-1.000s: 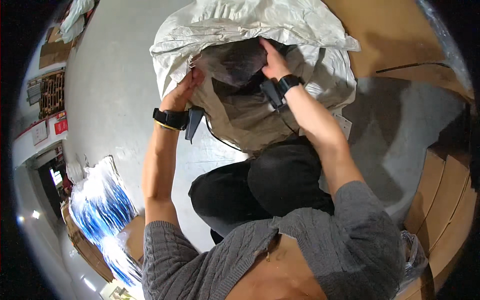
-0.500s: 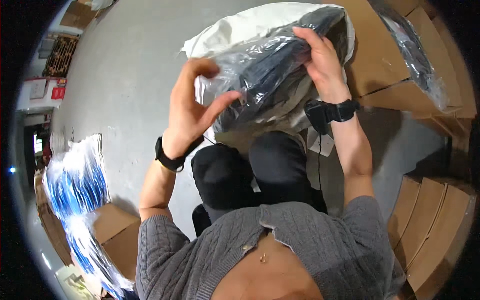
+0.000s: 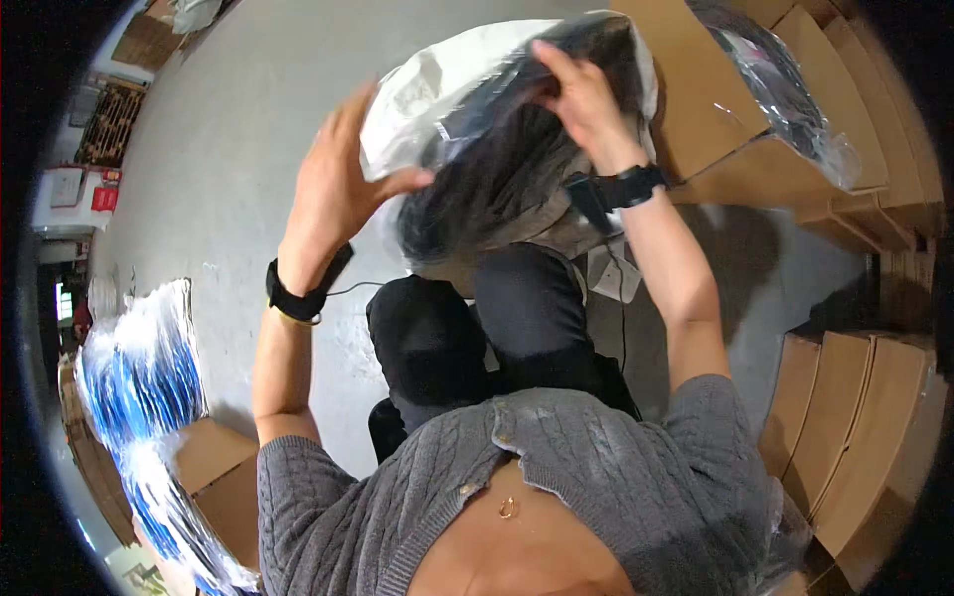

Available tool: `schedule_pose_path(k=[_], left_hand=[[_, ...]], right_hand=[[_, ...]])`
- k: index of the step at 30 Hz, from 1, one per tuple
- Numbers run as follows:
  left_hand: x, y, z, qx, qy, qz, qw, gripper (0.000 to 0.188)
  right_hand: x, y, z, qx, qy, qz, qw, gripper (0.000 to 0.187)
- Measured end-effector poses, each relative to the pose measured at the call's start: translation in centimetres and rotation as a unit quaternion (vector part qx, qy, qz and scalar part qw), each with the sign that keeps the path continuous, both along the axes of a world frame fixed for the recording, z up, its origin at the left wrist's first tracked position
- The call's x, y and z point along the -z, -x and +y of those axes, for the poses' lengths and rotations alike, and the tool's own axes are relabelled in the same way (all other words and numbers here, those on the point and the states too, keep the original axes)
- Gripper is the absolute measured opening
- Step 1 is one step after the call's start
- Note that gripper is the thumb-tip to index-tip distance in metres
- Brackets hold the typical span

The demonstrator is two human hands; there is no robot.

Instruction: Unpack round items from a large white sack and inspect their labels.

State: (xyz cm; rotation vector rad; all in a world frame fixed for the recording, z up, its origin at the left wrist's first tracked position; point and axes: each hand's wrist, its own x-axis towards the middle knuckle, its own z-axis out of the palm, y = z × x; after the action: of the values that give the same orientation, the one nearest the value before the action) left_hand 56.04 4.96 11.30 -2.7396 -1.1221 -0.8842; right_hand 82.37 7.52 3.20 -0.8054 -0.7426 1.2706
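A large white sack [image 3: 419,87] stands before my knees, its mouth open on dark, soft-looking contents [image 3: 497,194]. Over that opening a dark item in a clear plastic bag [image 3: 487,99] lies slantwise, blurred by motion. My right hand [image 3: 588,107] grips its upper right part between thumb and fingers. At the sack's left side my left hand [image 3: 336,184] is open, thumb and fingers spread, close to the lower left end of the clear bag. Whether its thumb touches the plastic is hard to see. What the dark item is cannot be made out.
Another dark item in clear plastic [image 3: 785,84] lies on a cardboard box [image 3: 696,99] at the far right. Upright flat cartons [image 3: 845,427] stand near right. Stacked blue plastic-wrapped packs [image 3: 144,368] and a small carton [image 3: 214,457] are at left. A thin cable [image 3: 624,328] hangs by my right knee.
My left hand has let go of the clear plastic and moved left, its fingers opening. My right hand, still gripping the bagged item, has shifted left and slightly up in the picture.
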Motion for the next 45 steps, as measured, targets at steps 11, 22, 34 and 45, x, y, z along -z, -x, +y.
schedule_pose_path(k=[11,22,34,45], left_hand=[[4.0,2.1,12.5,-0.076,0.33,-0.103,0.935,0.035],[-5.4,-6.7,12.4,-0.026,0.325,0.152,0.933,0.035],[-3.0,-1.4,0.9,0.163,0.352,0.266,0.882,0.029],[1.0,16.8,-3.1,-0.071,0.49,-0.262,0.829,0.022]], right_hand=[[10.1,-4.5,-11.8,-0.162,0.208,0.031,0.964,0.028],[0.4,3.4,-7.2,-0.16,-0.003,0.18,0.97,0.075],[6.8,-1.1,-3.6,-0.012,0.181,0.165,0.969,0.049],[-6.7,6.2,-3.0,0.013,0.135,0.005,0.991,0.006]])
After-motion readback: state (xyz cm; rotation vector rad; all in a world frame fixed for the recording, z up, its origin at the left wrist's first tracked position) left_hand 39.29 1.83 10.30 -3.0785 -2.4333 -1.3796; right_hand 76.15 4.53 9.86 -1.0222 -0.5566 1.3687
